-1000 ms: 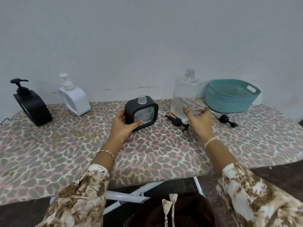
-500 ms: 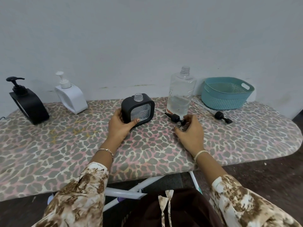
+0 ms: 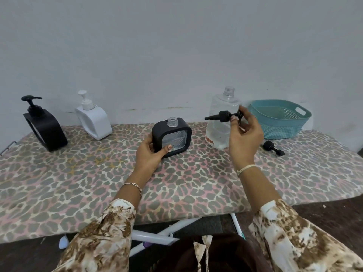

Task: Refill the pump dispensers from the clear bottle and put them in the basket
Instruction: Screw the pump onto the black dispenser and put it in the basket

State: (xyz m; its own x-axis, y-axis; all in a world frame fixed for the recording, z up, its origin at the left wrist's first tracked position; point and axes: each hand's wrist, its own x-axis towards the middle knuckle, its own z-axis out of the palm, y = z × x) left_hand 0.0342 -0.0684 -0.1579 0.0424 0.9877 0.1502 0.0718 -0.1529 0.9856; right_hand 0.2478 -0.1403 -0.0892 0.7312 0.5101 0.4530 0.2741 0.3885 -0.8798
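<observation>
Left hand (image 3: 149,154): grips the lower left corner of the square black dispenser (image 3: 171,137), thumb on its clear front, apparently to steady it upright.
Square black dispenser: stands mid-board on the leopard-print cover (image 3: 78,183), with its neck open and no pump fitted. I cannot tell how full it is.
Right hand (image 3: 245,140): raised above the board with the wrist bent, fingertips pinching the top of a black pump head (image 3: 224,116).
Pump head: held sideways, stem pointing left toward the open neck, probably ready to be refitted.
Clear bottle (image 3: 218,107): upright and uncapped just behind the right hand, with a little liquid at the bottom.
Loose black cap (image 3: 273,147): lies on the cover near the basket.
Basket (image 3: 279,122): teal, at the back right. None of the 3 dispensers is in it.
Other dispensers: 1 black (image 3: 44,126) and 1 white (image 3: 94,119), both with pumps on, wait at the back left.
</observation>
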